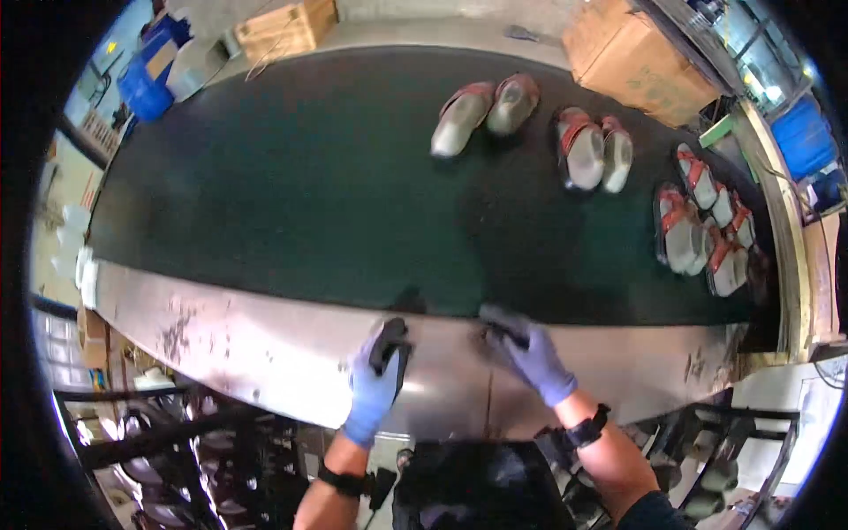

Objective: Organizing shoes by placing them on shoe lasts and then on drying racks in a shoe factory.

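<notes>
My left hand point(378, 378), in a pale purple glove with dark fingertips, is over the metal front edge of the belt. Its fingers are loosely bent and apart, and I see nothing held in them. Farther right, my right hand point(533, 360) wears a matching glove, slightly blurred. Its fingers reach toward the dark green conveyor belt point(300, 194), apart and with no object visible in them. The nearest things on the belt are pairs of red-strapped sandals with grey insoles: one pair point(461, 119) at the far middle, another pair point(583, 155) to its right.
Several more red sandals point(685, 234) crowd the belt's right end. The metal ledge point(256, 340) runs along the near side. A cardboard box point(640, 62) and a wooden crate point(287, 31) stand beyond the belt. Dark racks with footwear point(212, 468) are below the ledge on both sides.
</notes>
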The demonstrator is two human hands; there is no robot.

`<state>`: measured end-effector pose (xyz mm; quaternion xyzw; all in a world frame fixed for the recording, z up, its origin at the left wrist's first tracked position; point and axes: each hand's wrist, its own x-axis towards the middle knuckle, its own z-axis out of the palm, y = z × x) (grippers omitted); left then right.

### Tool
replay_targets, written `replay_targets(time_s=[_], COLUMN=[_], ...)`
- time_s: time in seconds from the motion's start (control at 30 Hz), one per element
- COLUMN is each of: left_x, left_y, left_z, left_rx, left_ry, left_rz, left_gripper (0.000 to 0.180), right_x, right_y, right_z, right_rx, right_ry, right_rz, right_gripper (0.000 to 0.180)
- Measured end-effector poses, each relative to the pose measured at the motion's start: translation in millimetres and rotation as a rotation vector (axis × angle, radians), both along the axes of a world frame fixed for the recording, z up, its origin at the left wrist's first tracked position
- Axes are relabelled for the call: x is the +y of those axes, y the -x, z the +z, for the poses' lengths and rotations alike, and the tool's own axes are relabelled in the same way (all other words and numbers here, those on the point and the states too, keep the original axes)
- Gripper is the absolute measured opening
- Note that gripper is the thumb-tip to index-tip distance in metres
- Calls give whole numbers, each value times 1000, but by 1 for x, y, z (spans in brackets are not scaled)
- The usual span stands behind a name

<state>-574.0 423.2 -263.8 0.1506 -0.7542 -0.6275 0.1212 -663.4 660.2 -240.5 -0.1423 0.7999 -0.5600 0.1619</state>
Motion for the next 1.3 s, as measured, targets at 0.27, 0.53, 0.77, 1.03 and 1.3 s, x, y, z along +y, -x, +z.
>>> replay_targets(time_s=[0.27, 0.53, 0.77, 1.03, 1.3], left_x=[32, 2, 41, 56, 18], left_y=[375, 487, 295, -18, -201], left_z=[46, 36, 32, -4, -65], left_rx=[-157, -294, -325, -383, -1039], left_ry=[929, 831, 695, -27, -588], left_rz=[-109, -206, -99, -390, -734], left_gripper=[81, 77, 85, 91, 63], right_x=[-37, -75, -17, 26, 40], right_y=[361, 478, 262, -94, -374], right_z=[18, -2, -4, -2, -27], right_rx=[515, 329, 282, -34, -811], right_ry=[-364, -490, -490, -154, 904], right_rz=[-424, -381, -212, -432, -1137], right_gripper=[79, 80, 82, 83, 60])
